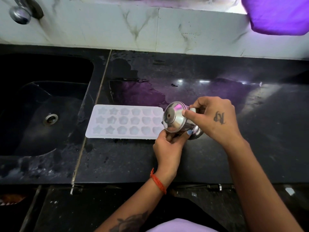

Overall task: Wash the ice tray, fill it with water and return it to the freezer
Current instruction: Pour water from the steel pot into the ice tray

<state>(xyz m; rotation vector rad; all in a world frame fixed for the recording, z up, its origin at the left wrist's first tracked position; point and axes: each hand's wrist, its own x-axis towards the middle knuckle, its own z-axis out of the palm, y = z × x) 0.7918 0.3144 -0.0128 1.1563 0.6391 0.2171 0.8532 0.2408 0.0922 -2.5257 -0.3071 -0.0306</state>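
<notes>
- The ice tray [124, 122] lies flat on the black counter [217, 156], just right of the sink [45, 104]; its cells are star, flower and heart shapes.
- A steel pot [177, 119] is tilted on its side over the right end of the ice tray, its round bottom facing the camera.
- The left hand [168, 144] has a curled grip on the pot from below.
- The right hand [212, 118] pinches the pot from above, thumb on its bottom.
- A tap [21, 12] sits on the wall above the sink.

We note bare forearms: left wrist wears an orange thread bracelet [158, 182], forearm tattooed; right hand [215, 119] bears a lettered tattoo; one blue-painted nail; lilac garment below.
</notes>
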